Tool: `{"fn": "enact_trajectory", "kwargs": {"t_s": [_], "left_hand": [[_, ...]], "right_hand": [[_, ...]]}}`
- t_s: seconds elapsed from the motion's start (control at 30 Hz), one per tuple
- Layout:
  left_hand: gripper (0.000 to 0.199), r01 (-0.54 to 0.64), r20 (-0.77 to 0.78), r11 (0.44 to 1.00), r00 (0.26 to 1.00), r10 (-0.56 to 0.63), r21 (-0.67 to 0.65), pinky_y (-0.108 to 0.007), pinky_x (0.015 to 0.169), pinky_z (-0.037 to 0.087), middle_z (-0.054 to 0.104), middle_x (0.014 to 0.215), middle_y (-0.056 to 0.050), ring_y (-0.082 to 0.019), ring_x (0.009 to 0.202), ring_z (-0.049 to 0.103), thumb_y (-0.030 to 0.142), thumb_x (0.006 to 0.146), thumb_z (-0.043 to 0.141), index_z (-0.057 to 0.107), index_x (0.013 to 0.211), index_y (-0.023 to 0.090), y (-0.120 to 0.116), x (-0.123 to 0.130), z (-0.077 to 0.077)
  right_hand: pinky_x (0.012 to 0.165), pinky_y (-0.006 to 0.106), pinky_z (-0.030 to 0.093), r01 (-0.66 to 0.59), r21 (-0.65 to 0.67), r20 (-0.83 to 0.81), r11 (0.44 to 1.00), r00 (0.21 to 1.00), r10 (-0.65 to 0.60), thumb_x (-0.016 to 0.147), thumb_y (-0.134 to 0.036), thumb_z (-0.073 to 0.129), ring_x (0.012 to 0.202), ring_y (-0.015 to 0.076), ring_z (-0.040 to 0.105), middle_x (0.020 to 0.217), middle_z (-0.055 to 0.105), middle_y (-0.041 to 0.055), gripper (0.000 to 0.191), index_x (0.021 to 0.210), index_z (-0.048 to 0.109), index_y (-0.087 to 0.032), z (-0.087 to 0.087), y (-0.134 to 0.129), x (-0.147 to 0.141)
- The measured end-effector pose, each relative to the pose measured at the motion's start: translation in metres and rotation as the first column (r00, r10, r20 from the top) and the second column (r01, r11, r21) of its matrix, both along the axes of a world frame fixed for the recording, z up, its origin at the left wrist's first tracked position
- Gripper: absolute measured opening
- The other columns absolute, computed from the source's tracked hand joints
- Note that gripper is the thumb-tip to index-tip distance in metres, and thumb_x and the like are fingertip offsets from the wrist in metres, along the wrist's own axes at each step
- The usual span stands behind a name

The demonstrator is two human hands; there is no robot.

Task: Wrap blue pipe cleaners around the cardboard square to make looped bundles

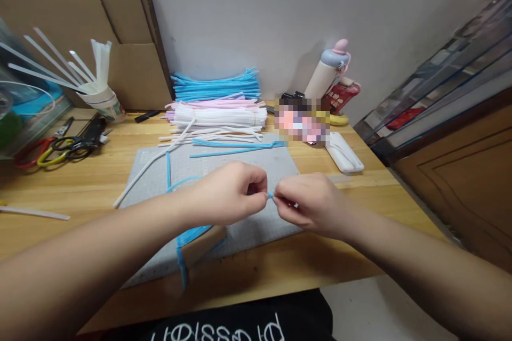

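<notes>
My left hand [230, 194] and my right hand [314, 202] meet above the grey mat [260, 240], fingers pinched. Between their fingertips shows a short bit of blue pipe cleaner [271, 195]; the rest of it is hidden in the fingers. Under my left wrist lies a piece of cardboard [206, 248] with blue pipe cleaner along its edges, partly covered by the arm. Behind the hands, folded blue pipe cleaners [236, 144] rest on the mat. A long white pipe cleaner [154, 162] slants across the mat's left side, near another blue strand [168, 170].
Bundles of blue [216, 85] and white pipe cleaners [220, 117] lie against the wall. Scissors [52, 152] and a paper cup [102, 104] of white sticks are at left. At right are a bottle [320, 77], a red packet [344, 95] and a white device [344, 152].
</notes>
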State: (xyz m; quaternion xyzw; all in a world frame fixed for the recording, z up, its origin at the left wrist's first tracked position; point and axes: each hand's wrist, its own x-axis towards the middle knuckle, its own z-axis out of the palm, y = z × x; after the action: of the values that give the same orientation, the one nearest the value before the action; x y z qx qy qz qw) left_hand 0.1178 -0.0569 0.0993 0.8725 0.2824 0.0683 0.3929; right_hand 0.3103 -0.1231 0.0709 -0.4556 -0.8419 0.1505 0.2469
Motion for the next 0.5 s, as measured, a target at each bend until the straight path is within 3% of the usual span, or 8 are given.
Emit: {"fn": "enact_trajectory", "kwargs": {"t_s": [0.1, 0.2, 0.3, 0.33, 0.4, 0.43, 0.5], "left_hand": [[0.010, -0.067, -0.066, 0.943, 0.993, 0.094, 0.327, -0.028, 0.057, 0.037, 0.059, 0.069, 0.001, -0.015, 0.064, 0.052, 0.019, 0.076, 0.048, 0.053, 0.067, 0.020, 0.008, -0.009, 0.001], [0.015, -0.150, -0.153, 0.779, 0.941, 0.301, 0.609, -0.033, 0.064, 0.040, 0.064, 0.076, -0.005, -0.022, 0.072, 0.059, 0.016, 0.078, 0.044, 0.058, 0.071, 0.019, 0.019, -0.017, 0.001], [0.030, -0.251, -0.011, 0.596, 0.917, 0.399, 0.763, -0.042, 0.086, 0.040, 0.066, 0.109, -0.013, -0.030, 0.103, 0.058, 0.016, 0.081, 0.045, 0.060, 0.106, 0.016, 0.024, -0.014, -0.001], [0.039, -0.247, 0.033, 0.591, 0.937, 0.349, 0.768, -0.044, 0.093, 0.037, 0.062, 0.121, -0.013, -0.029, 0.112, 0.055, 0.017, 0.081, 0.048, 0.055, 0.119, 0.016, 0.024, -0.010, -0.001], [0.046, -0.166, 0.054, 0.646, 0.980, 0.190, 0.745, -0.043, 0.101, 0.031, 0.059, 0.130, -0.010, -0.026, 0.118, 0.052, 0.021, 0.083, 0.050, 0.048, 0.129, 0.019, 0.024, -0.001, -0.001], [0.041, -0.129, 0.038, 0.671, 0.988, 0.149, 0.731, -0.043, 0.102, 0.030, 0.064, 0.123, -0.008, -0.025, 0.112, 0.056, 0.021, 0.086, 0.049, 0.052, 0.126, 0.020, 0.026, 0.003, 0.000], [0.025, -0.108, -0.021, 0.696, 0.984, 0.174, 0.710, -0.041, 0.092, 0.037, 0.073, 0.091, -0.006, -0.022, 0.086, 0.065, 0.021, 0.088, 0.045, 0.067, 0.099, 0.019, 0.035, 0.006, 0.003]], "right_hand": [[0.058, 0.024, 0.035, 0.028, -0.213, -0.050, 0.977, 0.998, -0.040, 0.087, -0.030, 0.052, 0.063, 0.0117, 0.048, 0.070, 0.057, 0.0004, 0.014, 0.084, 0.059, -0.018, 0.000, 0.012, 0.014], [0.057, 0.024, 0.037, 0.089, -0.413, -0.173, 0.906, 0.969, -0.174, 0.087, -0.038, 0.052, 0.063, 0.0121, 0.048, 0.071, 0.055, 0.0000, 0.022, 0.084, 0.059, -0.017, 0.002, 0.031, 0.030], [0.050, 0.023, 0.032, 0.187, -0.508, -0.214, 0.841, 0.918, -0.333, 0.083, -0.041, 0.056, 0.054, 0.0098, 0.040, 0.063, 0.048, -0.0030, 0.024, 0.081, 0.059, -0.017, 0.008, 0.048, 0.031], [0.049, 0.023, 0.031, 0.197, -0.506, -0.214, 0.840, 0.915, -0.343, 0.083, -0.042, 0.057, 0.053, 0.0095, 0.039, 0.062, 0.048, -0.0032, 0.024, 0.080, 0.059, -0.018, 0.011, 0.052, 0.028], [0.049, 0.024, 0.031, 0.161, -0.476, -0.216, 0.864, 0.932, -0.293, 0.082, -0.041, 0.057, 0.054, 0.0098, 0.041, 0.063, 0.049, -0.0026, 0.024, 0.077, 0.060, -0.018, 0.019, 0.059, 0.018], [0.050, 0.024, 0.033, 0.126, -0.457, -0.220, 0.880, 0.943, -0.249, 0.082, -0.040, 0.058, 0.056, 0.0103, 0.043, 0.063, 0.050, -0.0021, 0.023, 0.077, 0.060, -0.018, 0.022, 0.062, 0.013], [0.051, 0.024, 0.035, 0.082, -0.417, -0.222, 0.905, 0.957, -0.189, 0.081, -0.039, 0.060, 0.058, 0.0112, 0.047, 0.065, 0.053, -0.0017, 0.022, 0.084, 0.063, -0.018, 0.029, 0.067, 0.008]]}}
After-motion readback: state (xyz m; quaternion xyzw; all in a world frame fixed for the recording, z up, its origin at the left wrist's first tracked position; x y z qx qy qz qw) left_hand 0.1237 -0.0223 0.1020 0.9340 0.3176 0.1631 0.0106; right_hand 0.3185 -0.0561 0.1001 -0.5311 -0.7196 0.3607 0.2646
